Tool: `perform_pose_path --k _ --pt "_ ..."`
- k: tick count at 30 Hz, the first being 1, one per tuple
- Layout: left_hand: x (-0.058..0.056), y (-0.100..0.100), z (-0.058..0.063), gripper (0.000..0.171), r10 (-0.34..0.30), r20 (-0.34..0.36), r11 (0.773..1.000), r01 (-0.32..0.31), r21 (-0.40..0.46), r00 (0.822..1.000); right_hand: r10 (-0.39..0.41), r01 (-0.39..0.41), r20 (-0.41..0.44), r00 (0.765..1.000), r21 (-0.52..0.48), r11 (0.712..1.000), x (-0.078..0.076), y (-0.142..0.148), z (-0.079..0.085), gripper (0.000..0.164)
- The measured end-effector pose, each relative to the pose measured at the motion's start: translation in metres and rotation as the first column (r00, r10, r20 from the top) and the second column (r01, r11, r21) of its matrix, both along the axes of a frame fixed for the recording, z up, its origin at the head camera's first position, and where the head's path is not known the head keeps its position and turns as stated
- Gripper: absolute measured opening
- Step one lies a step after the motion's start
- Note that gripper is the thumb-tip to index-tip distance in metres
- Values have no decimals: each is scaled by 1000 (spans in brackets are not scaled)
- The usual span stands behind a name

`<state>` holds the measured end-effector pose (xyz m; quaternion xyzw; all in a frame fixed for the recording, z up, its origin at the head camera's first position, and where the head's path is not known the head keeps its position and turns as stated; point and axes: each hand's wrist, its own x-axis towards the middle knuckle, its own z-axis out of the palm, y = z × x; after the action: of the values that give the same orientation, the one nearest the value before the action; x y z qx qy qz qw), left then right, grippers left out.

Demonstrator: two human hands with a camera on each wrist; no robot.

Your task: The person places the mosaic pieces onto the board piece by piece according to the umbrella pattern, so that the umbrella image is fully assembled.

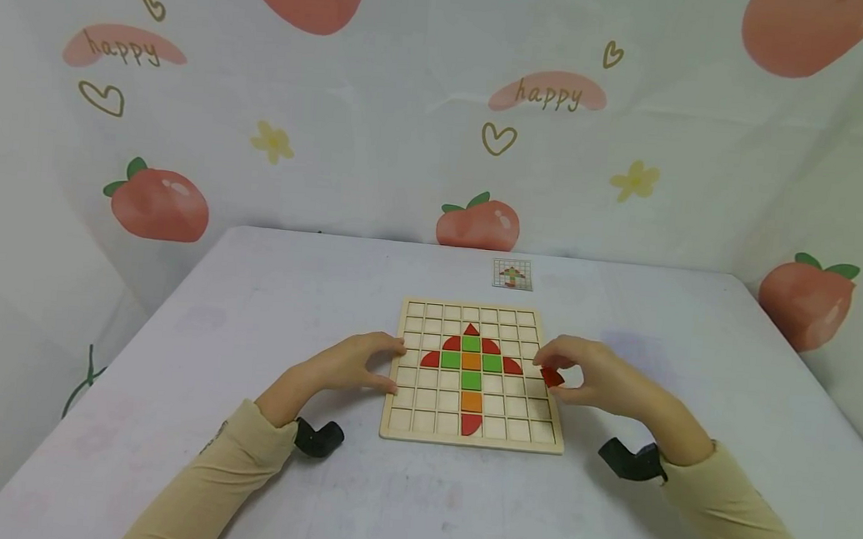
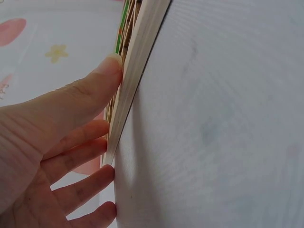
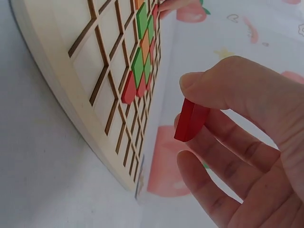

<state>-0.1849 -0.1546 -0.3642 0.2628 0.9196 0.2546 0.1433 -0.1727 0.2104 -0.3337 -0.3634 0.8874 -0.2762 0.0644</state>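
Note:
A wooden grid board (image 1: 423,438) lies flat on the table. Green and orange squares (image 1: 471,362) and red curved pieces (image 1: 472,424) sit in its cells, with a small red triangle (image 1: 471,330) at the top. My left hand (image 1: 342,363) rests its fingers and thumb against the board's left edge; in the left wrist view the thumb touches the board's side (image 2: 142,47). Just off the right edge, my right hand (image 1: 607,382) pinches a red quarter-circle piece (image 3: 191,121) between thumb and fingers, apart from the board.
A small pattern card (image 1: 512,274) lies on the table (image 1: 310,495) behind the board, printed with a similar coloured figure. A fruit-printed cloth (image 1: 381,132) hangs behind the table. Black wrist mounts (image 1: 319,439) stick out at both cuffs.

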Motion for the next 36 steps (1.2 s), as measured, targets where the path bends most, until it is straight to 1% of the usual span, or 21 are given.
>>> perform_pose_path --k 12,20,26,36 --pt "1 1 2 58 -11 -19 1000 11 -6 1000 67 -67 5 998 -7 998 -1 -17 -4 28" --pt "1 1 3 57 -22 -26 1000 22 3 999 146 -149 -59 988 -50 988 -2 -26 -7 24" --pt "0 1 1 58 -27 -29 1000 27 4 999 172 -174 -36 984 -53 983 0 -34 -7 21" --pt "-1 0 -1 58 -5 -12 1000 5 9 1000 233 -233 -21 972 -50 971 1 -48 -10 19"
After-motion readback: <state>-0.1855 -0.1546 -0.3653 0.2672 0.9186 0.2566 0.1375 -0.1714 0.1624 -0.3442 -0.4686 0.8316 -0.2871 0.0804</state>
